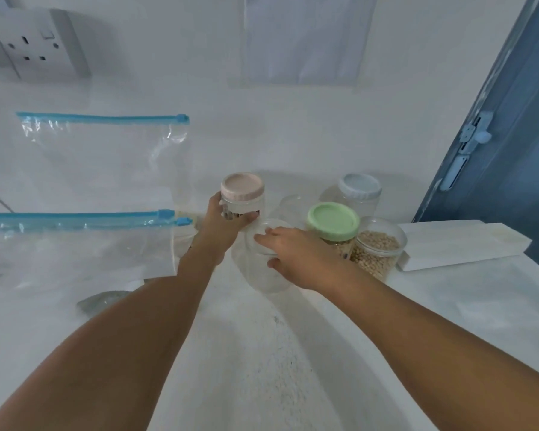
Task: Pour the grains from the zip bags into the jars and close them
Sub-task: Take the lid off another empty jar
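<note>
Head view — five jars (pixel 377 247), three zip bags (pixel 103 150); left grip (pixel 223 222) around pink-lidded jar (pixel 241 197), right grip (pixel 296 253) around lidless jar (pixel 263 259).

Soft, cool, even daylight fills the scene with a bluish cast, and the white speckled counter (pixel 262 353) looks washed out, carrying only faint shadows behind the clear plastic jars (pixel 377 247). The wide-angle lens bends the blue door frame (pixel 495 119) and white wall socket (pixel 35 42) near the edges. Everything seems slightly soft, perhaps from motion blur, with small glints on the clear zip bags (pixel 100 157).

Home kitchen counter, white worktop (pixel 262 353), wall socket (pixel 35 45), lidded storage jars (pixel 333 225), zip bags (pixel 100 157)
</note>
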